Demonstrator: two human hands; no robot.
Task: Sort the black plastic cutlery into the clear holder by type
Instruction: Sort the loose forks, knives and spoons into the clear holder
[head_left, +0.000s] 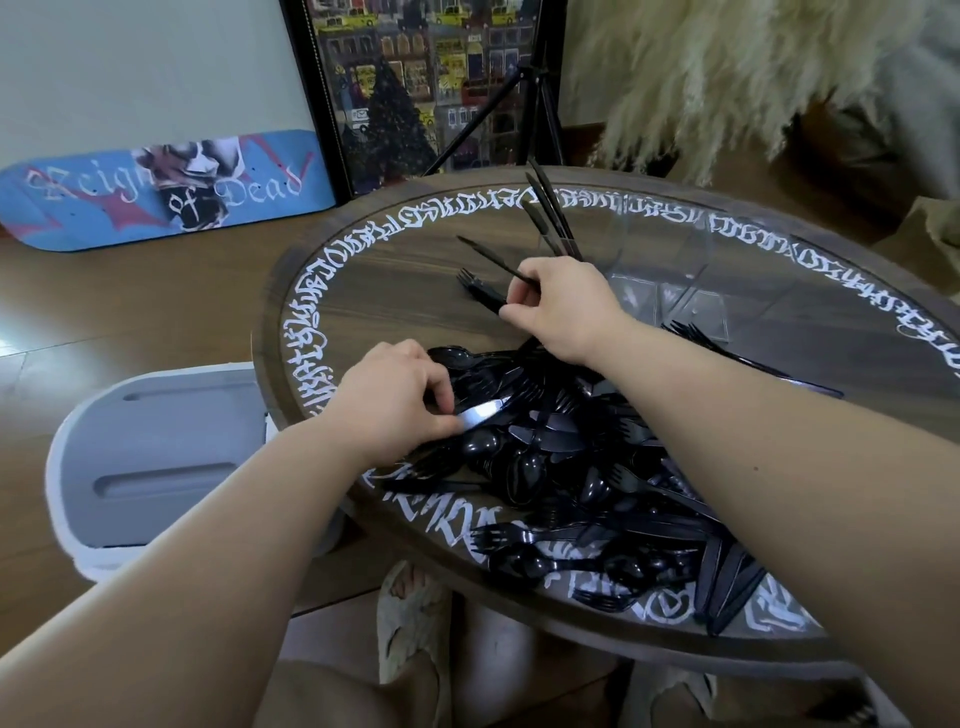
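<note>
The left hand (397, 400), its grip narrow, pinches between thumb and curled fingers the glossy black plastic knife (480, 413) whose blade catches a bright reflection, at the near-left edge of the heap. The right hand (563, 306), farther across the counter, grips with curled fingers a bundle of black plastic forks (480, 291), tines pointing away to the left, together with a slim black plastic utensil (493, 260) that projects up and left above them; its type cannot be told. Below and between both forearms lies the large loose heap of black plastic cutlery (597, 478), a mix of spoons, forks and knives, spread toward the near-right rim. The clear plastic holder (670, 291), divided into compartments, stands just right of the right hand toward the far side; several black knives (550, 218) stand tilted in its left compartment, handles leaning up and left, while the contents of the other compartments cannot be told. More black forks (691, 332) lie just beside the holder's near edge. All of this rests on the round dark wooden counter (395, 260) ringed with white calligraphic lettering. Beyond the counter, a blue printed skateboard deck (156, 192) leans on the wall beside a framed picture (415, 88) and a black tripod (530, 104); a grey-and-white stool (156, 467) stands at left.
</note>
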